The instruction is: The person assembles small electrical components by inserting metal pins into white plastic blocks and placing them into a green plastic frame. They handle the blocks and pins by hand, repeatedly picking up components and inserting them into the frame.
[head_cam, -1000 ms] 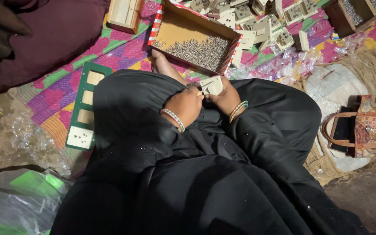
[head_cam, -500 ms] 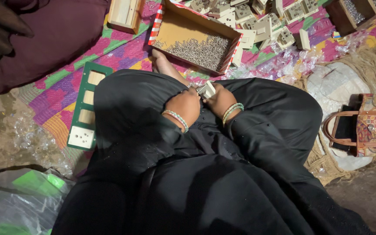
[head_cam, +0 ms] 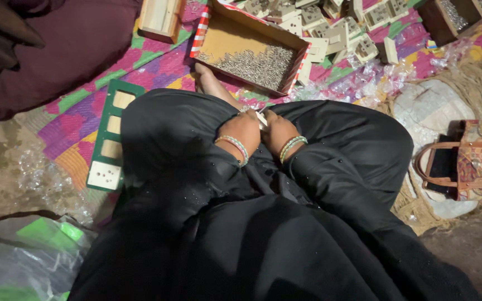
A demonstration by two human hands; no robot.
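Observation:
I sit cross-legged in black clothes, both hands together on my lap. My left hand [head_cam: 245, 131] and my right hand [head_cam: 277, 131] close from either side on one small white plastic part [head_cam: 261, 118], which is mostly hidden between the fingers. Each wrist wears pale bangles. Just beyond my hands stands a cardboard box [head_cam: 227, 38] with a heap of small metal screws [head_cam: 258, 66] in it. My bare foot [head_cam: 210, 85] pokes out below the box.
A pile of white socket parts [head_cam: 330, 25] lies at the top right on a bright woven mat [head_cam: 157, 64]. A green frame with sockets [head_cam: 110, 136] lies to my left. A patterned handbag [head_cam: 475, 161] sits at the right. Crumpled clear plastic [head_cam: 364, 78] lies around.
Both hands have drawn closer together and slightly toward my body, covering more of the white part. The camera view has shifted a little.

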